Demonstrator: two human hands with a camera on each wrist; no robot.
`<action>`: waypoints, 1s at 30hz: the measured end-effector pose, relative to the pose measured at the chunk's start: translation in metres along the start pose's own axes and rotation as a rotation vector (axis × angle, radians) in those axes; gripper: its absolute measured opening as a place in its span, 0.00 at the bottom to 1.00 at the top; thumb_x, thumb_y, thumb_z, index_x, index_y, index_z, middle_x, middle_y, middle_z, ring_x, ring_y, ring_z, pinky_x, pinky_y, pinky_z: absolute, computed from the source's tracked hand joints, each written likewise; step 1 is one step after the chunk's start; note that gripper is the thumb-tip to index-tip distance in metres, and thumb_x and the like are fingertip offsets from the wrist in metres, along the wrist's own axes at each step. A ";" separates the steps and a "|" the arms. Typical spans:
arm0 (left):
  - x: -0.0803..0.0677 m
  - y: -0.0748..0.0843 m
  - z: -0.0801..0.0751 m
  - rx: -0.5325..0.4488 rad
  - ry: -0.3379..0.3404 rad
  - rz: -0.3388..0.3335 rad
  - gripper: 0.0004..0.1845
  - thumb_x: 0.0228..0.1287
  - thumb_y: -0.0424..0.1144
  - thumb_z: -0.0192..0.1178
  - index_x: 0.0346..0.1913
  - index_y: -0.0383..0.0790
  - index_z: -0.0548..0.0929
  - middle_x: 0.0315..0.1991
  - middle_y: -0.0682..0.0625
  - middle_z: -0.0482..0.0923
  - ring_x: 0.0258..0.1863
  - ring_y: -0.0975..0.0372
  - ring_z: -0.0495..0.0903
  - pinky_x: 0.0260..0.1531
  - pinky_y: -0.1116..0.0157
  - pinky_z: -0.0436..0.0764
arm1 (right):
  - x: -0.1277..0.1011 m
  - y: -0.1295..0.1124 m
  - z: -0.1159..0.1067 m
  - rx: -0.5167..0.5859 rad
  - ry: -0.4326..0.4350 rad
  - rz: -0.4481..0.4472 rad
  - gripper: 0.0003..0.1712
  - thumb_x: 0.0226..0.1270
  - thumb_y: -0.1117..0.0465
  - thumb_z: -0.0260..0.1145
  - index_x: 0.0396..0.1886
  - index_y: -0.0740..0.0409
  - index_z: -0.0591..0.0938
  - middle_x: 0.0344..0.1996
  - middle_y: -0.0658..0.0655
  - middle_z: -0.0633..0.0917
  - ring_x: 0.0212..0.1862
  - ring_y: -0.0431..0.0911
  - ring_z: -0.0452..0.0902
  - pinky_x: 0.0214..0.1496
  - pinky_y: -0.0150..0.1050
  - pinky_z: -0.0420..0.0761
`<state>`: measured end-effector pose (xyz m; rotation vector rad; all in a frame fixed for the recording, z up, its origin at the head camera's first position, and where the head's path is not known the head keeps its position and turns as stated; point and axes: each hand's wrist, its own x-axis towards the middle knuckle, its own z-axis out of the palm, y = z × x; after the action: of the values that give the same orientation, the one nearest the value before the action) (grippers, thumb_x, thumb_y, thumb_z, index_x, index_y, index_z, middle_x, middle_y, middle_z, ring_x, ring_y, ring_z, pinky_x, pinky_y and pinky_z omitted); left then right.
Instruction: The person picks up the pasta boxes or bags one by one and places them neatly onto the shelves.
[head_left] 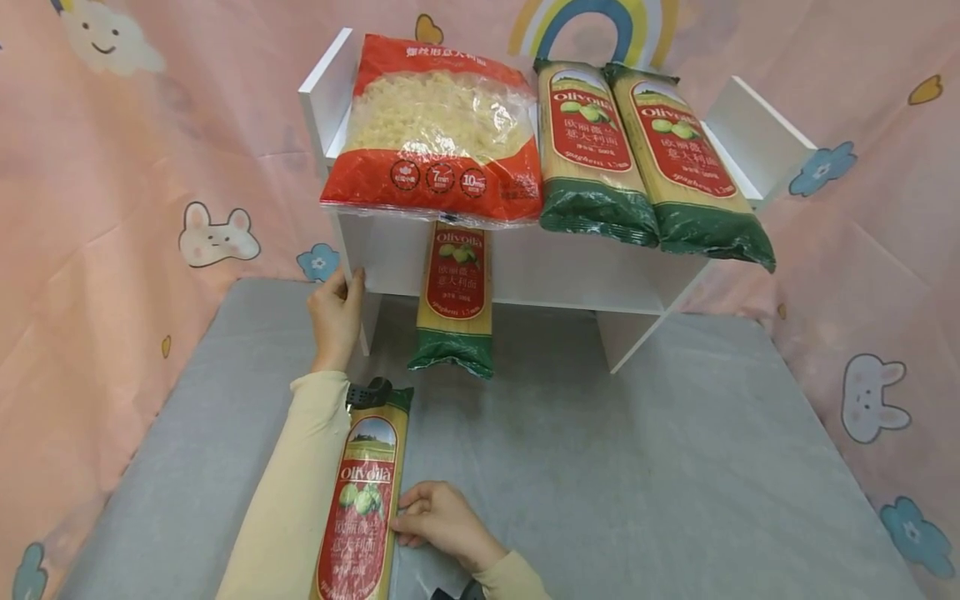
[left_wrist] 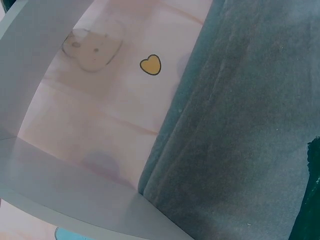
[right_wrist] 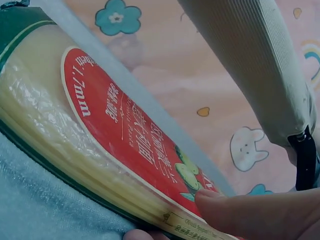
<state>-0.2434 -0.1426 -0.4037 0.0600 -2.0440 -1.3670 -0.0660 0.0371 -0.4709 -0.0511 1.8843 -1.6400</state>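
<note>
The right hand point(head_left: 438, 517) pinches the edge of a long green-and-red plastic spaghetti packet point(head_left: 363, 496) lying on the grey cloth-covered table point(head_left: 637, 467) under the left forearm, while the left hand point(head_left: 336, 315), fingers curled, grips the front edge of the white wooden shelf unit's point(head_left: 525, 267) side panel

The front edge of the white shelf unit's point(head_left: 525, 275) left wall is gripped by the left hand point(head_left: 336, 315). A spaghetti packet point(head_left: 362, 508), lying near the front edge of the grey table point(head_left: 637, 467), is pinched at its side by the right hand point(head_left: 438, 521). Another spaghetti packet point(head_left: 455, 296) lies under the shelf.
</note>
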 end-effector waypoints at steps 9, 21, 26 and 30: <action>0.000 -0.001 -0.001 0.004 0.026 0.000 0.15 0.69 0.36 0.55 0.25 0.30 0.77 0.12 0.49 0.65 0.13 0.71 0.56 0.16 0.71 0.56 | 0.007 -0.002 -0.002 -0.044 -0.062 0.055 0.07 0.58 0.65 0.69 0.29 0.65 0.79 0.22 0.61 0.85 0.17 0.39 0.75 0.22 0.35 0.79; -0.001 0.001 -0.001 0.013 0.022 -0.005 0.15 0.69 0.37 0.54 0.26 0.31 0.77 0.13 0.47 0.66 0.14 0.67 0.58 0.17 0.70 0.56 | 0.009 0.001 0.006 -0.045 0.016 -0.013 0.10 0.54 0.67 0.71 0.21 0.62 0.77 0.14 0.57 0.81 0.12 0.37 0.72 0.15 0.29 0.72; -0.001 0.001 0.000 0.009 0.015 -0.008 0.14 0.70 0.37 0.54 0.27 0.31 0.78 0.13 0.47 0.65 0.14 0.64 0.58 0.16 0.70 0.56 | 0.008 0.003 0.007 -0.032 0.007 -0.044 0.09 0.55 0.69 0.70 0.22 0.63 0.76 0.14 0.57 0.81 0.12 0.36 0.72 0.14 0.29 0.73; -0.001 0.002 0.000 0.006 0.011 -0.008 0.14 0.70 0.37 0.54 0.29 0.31 0.79 0.15 0.44 0.69 0.15 0.63 0.60 0.17 0.70 0.57 | 0.007 0.003 0.007 -0.047 0.017 -0.047 0.10 0.55 0.68 0.70 0.23 0.61 0.75 0.14 0.55 0.81 0.13 0.37 0.72 0.15 0.30 0.74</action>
<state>-0.2421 -0.1410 -0.4030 0.0784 -2.0405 -1.3629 -0.0675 0.0283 -0.4766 -0.1022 1.9481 -1.6312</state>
